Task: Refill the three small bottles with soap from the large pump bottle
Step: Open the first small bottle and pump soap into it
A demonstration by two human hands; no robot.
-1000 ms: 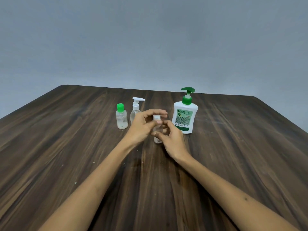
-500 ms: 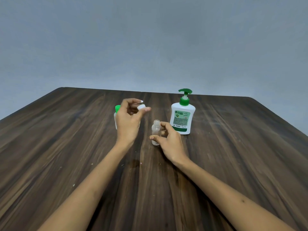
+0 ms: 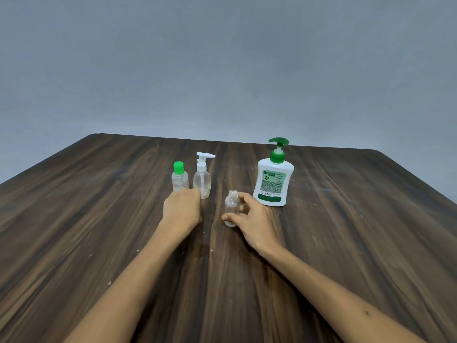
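Note:
A small clear bottle [image 3: 231,206] stands uncapped at the table's centre, and my right hand [image 3: 256,220] grips it by thumb and fingers. My left hand [image 3: 182,209] rests knuckles-up on the table to its left, fingers curled down; the white cap it took off is hidden under them. Just behind that hand stand a small bottle with a green cap [image 3: 179,179] and a small clear bottle with a white pump [image 3: 202,181]. The large white pump bottle [image 3: 273,182] with a green pump stands upright to the right, just behind my right hand.
The dark wooden table [image 3: 99,219] reaches to a plain grey wall. Tiny pale specks lie on the wood near my forearms. No other objects stand on it.
My left hand lifted the white cap off the small bottle, carried it left and came down to the table in front of the two other small bottles. My right hand kept hold of the bottle.

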